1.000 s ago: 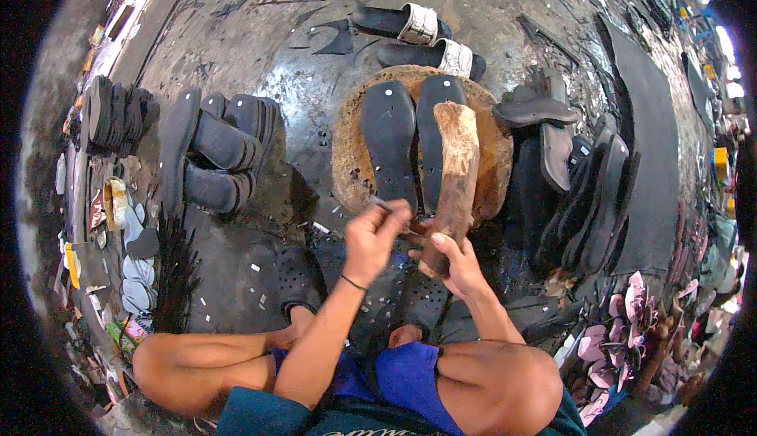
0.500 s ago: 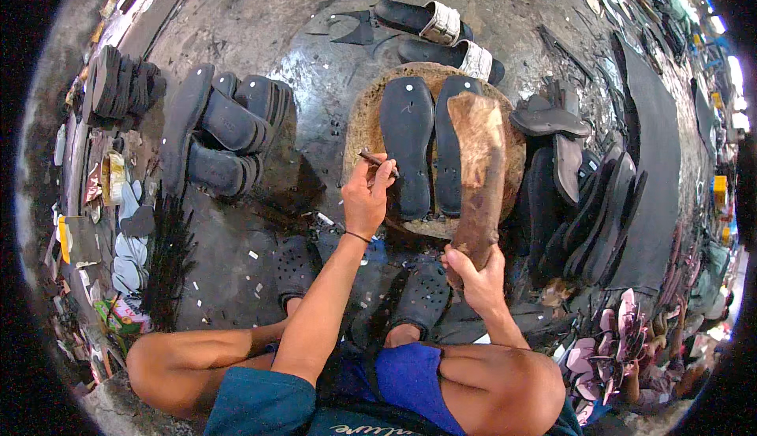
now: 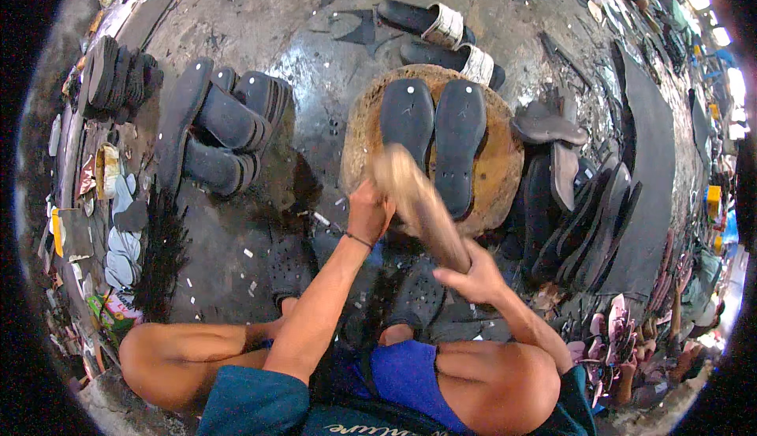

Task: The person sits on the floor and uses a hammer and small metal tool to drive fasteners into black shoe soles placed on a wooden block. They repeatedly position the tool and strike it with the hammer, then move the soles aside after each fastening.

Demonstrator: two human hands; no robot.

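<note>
Two black sandal soles lie side by side on a round wooden block: the left sole (image 3: 408, 113) and the right sole (image 3: 460, 140), each with a white dot near its far end. My right hand (image 3: 477, 273) grips the narrow end of a wooden mallet (image 3: 422, 203), a thick club blurred by motion. Its broad head is over the near half of the left sole, close to my left hand (image 3: 368, 211). That hand is closed low at the block's left edge. The short dark punch in it is hidden by the mallet and fingers.
The wooden block (image 3: 505, 164) stands on a grey floor littered with scraps. Stacked black soles (image 3: 225, 124) lie to the left, and more soles (image 3: 603, 219) stand at the right beside a dark rubber sheet (image 3: 653, 160). White-strapped sandals (image 3: 448, 26) lie beyond the block.
The mallet has swung left from above the right sole to above the left sole, uncovering the right one. My left hand has turned and lowered, and the punch has gone from sight.
</note>
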